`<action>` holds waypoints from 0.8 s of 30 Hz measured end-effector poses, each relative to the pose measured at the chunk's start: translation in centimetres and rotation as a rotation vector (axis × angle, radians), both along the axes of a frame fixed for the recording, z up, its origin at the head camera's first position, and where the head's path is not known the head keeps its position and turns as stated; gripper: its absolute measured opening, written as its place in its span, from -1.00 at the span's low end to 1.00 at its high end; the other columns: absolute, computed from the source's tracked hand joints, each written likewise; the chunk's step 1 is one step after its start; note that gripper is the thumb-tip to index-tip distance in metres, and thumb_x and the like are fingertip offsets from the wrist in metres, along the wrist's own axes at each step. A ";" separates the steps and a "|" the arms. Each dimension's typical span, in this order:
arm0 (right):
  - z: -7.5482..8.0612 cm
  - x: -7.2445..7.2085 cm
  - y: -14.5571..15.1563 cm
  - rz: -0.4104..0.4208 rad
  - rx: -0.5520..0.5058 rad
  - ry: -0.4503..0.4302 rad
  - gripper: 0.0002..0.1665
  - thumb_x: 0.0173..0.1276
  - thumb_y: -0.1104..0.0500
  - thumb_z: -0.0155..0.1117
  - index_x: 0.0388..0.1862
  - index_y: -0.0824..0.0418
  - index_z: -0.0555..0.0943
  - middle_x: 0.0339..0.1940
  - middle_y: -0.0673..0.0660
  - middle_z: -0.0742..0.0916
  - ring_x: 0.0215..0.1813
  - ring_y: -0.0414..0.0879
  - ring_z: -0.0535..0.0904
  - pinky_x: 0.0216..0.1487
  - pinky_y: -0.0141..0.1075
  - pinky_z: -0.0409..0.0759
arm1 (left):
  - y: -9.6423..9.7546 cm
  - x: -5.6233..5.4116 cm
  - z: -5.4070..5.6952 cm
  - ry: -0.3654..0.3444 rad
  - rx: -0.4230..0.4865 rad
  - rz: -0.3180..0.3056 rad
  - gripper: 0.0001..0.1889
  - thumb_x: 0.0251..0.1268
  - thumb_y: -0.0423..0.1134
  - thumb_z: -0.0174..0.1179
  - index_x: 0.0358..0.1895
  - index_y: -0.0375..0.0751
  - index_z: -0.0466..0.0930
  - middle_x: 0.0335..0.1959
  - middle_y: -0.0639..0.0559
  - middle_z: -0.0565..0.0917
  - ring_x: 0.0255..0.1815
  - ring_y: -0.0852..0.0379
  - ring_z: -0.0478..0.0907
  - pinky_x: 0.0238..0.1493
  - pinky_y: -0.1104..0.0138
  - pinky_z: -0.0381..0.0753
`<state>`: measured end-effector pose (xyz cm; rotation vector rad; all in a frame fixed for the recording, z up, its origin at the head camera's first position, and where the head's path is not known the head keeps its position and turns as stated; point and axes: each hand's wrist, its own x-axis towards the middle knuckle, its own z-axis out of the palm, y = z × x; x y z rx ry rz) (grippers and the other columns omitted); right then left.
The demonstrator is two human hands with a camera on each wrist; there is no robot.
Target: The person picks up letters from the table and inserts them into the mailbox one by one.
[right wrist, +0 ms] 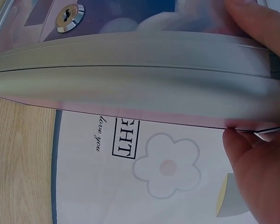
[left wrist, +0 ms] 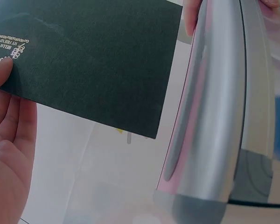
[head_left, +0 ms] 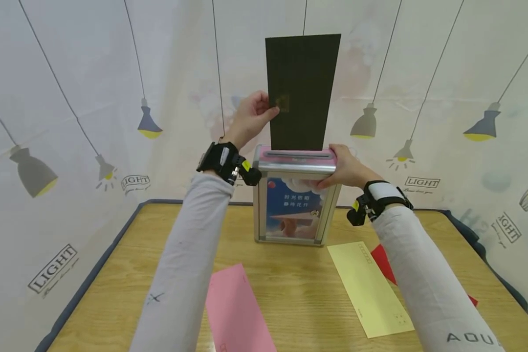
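Note:
My left hand pinches a dark green envelope by its left edge, thumb in front. A gold print on the envelope lies by the thumb in the left wrist view. Upright, the envelope hangs just above a letter box with a pink top. Its lower edge is apart from the long slot. My right hand grips the box's top right corner, thumb on the front and fingers over the top. A round lock shows in the right wrist view.
On the wooden table, a pink envelope lies front left of the box. A yellow envelope lies front right, beside a red piece partly hidden by my right arm. A lamp-printed curtain hangs behind.

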<state>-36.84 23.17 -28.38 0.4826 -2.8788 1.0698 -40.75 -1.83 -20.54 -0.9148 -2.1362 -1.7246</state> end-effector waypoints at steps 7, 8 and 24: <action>0.0 -0.2 -0.4 0.011 0.007 0.010 0.13 -0.26 0.20 0.59 0.25 0.36 0.12 0.16 0.29 0.28 0.16 0.16 0.17 0.20 0.08 0.19 | -0.2 -0.3 -0.7 0.016 -0.006 -0.017 -0.90 0.20 -0.49 0.09 -0.24 -0.42 0.41 -0.30 -0.16 0.57 -0.29 0.20 0.49 -0.17 0.43 0.46; 0.1 -0.2 -0.5 0.011 0.006 0.009 0.14 -0.26 0.20 0.59 0.26 0.35 0.12 0.17 0.29 0.27 0.16 0.16 0.17 0.21 0.08 0.19 | -0.2 -0.3 -0.8 0.015 -0.011 -0.017 -0.90 0.20 -0.49 0.09 -0.24 -0.41 0.41 -0.29 -0.16 0.57 -0.29 0.20 0.49 -0.17 0.44 0.46; 0.0 -0.2 -0.7 0.015 0.013 0.040 0.15 -0.29 0.23 0.59 0.26 0.41 0.11 0.20 0.35 0.25 0.15 0.18 0.16 0.18 0.07 0.20 | -0.2 -0.3 -2.1 0.023 -0.048 -0.025 -0.89 0.21 -0.50 0.07 -0.22 -0.46 0.40 -0.32 -0.16 0.56 -0.32 0.21 0.49 -0.21 0.45 0.45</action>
